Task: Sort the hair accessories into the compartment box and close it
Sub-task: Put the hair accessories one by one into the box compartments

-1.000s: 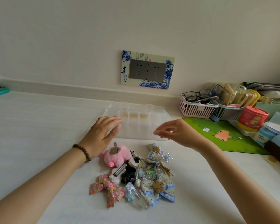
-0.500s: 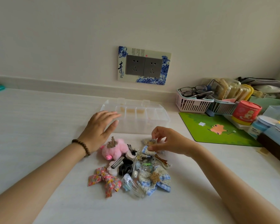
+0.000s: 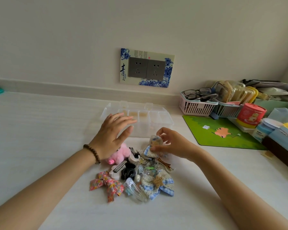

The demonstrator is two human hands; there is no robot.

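A clear plastic compartment box (image 3: 158, 117) lies open on the white table, its compartments holding nothing I can make out. In front of it is a pile of hair accessories: a pink plush clip (image 3: 121, 154), a floral fabric bow (image 3: 109, 184), a black claw clip (image 3: 128, 170), clear snap clips (image 3: 135, 190) and a blue checked lace bow (image 3: 158, 184). My right hand (image 3: 171, 143) pinches a second blue lace bow (image 3: 152, 146) at the pile's far edge and lifts it. My left hand (image 3: 114, 133) hovers flat, fingers apart, over the box's near left corner.
A green mat (image 3: 223, 131) lies right of the box. Behind it stand a pink basket (image 3: 196, 106) with glasses, a second basket, a red tub (image 3: 250, 114) and more clutter along the right edge. A wall socket (image 3: 146, 68) is above the box.
My right hand dropped from above the box to the pile and took hold of a blue lace bow, which now rises. My left hand stayed over the box's left corner.
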